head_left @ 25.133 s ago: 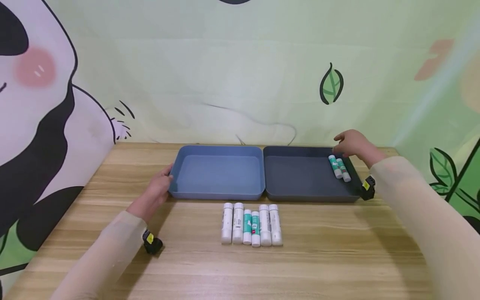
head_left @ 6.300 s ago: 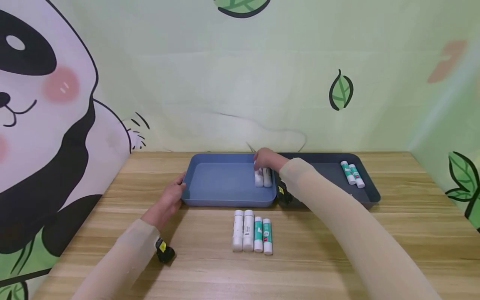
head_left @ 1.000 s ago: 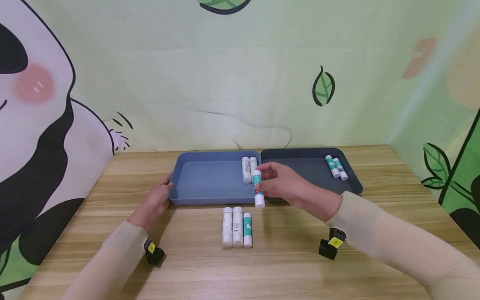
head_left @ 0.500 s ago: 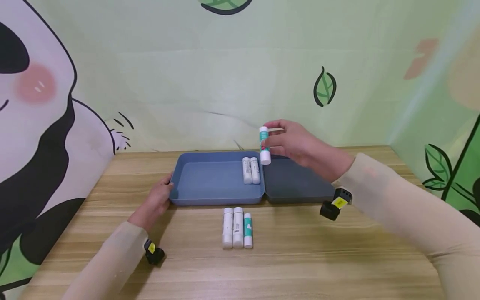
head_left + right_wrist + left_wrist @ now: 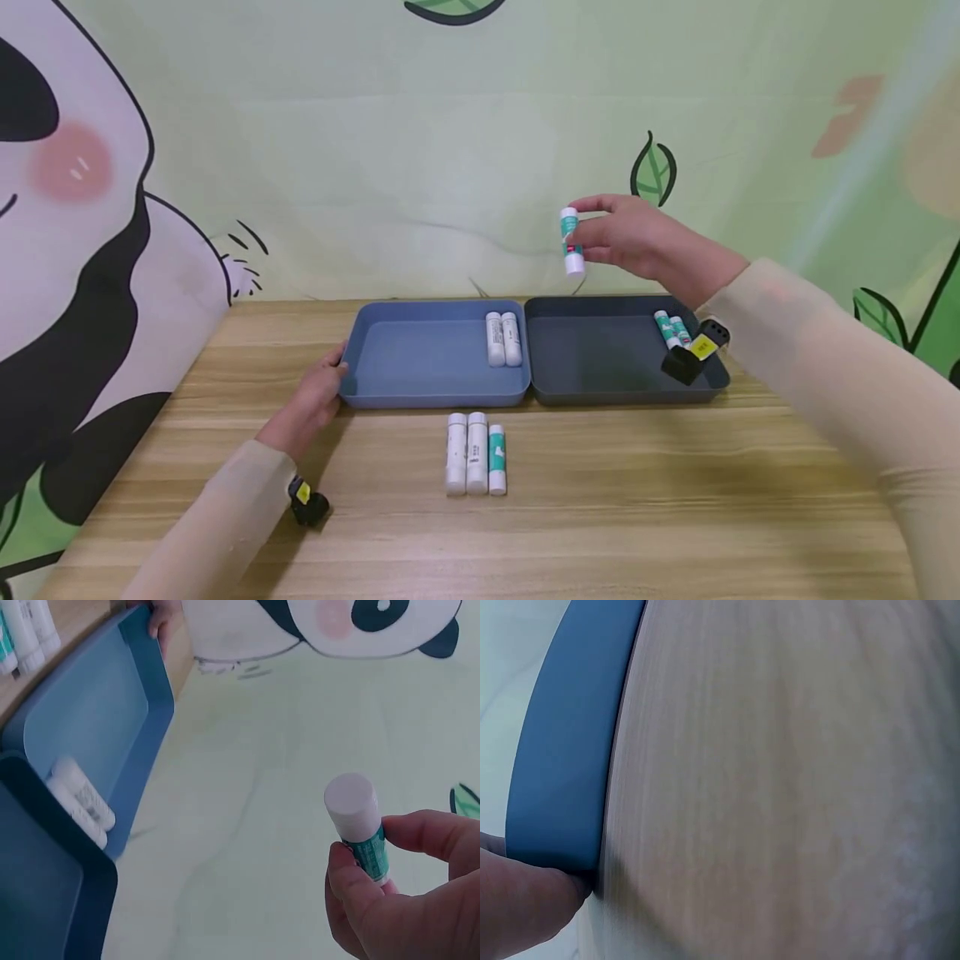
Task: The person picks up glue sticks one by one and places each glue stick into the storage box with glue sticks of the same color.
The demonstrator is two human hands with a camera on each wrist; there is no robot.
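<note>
My right hand [image 5: 633,242] pinches a green-and-white glue stick [image 5: 572,242] between thumb and fingers, roughly upright, in the air above the back edge of the dark grey tray [image 5: 592,354]. In the right wrist view the white end of this glue stick [image 5: 352,804] faces the camera. My left hand [image 5: 311,400] holds the left rim of the blue tray [image 5: 420,362]; the left wrist view has the thumb [image 5: 529,904] at its corner. Two white capped tubes [image 5: 503,340] lie at the blue tray's right end. Two green-and-white glue sticks [image 5: 667,330] lie at the grey tray's right end, partly hidden by the wrist camera.
On the wooden table [image 5: 390,533], in front of the trays, two larger white capped tubes [image 5: 467,454] and a green-and-white glue stick [image 5: 497,460] lie in a row. Both trays stand side by side. Behind them rises a printed wall cloth [image 5: 337,167] with a panda.
Over the last second my right hand has lifted the glue stick up and to the right, from the blue tray's front right corner to above the grey tray. The left hand stays put.
</note>
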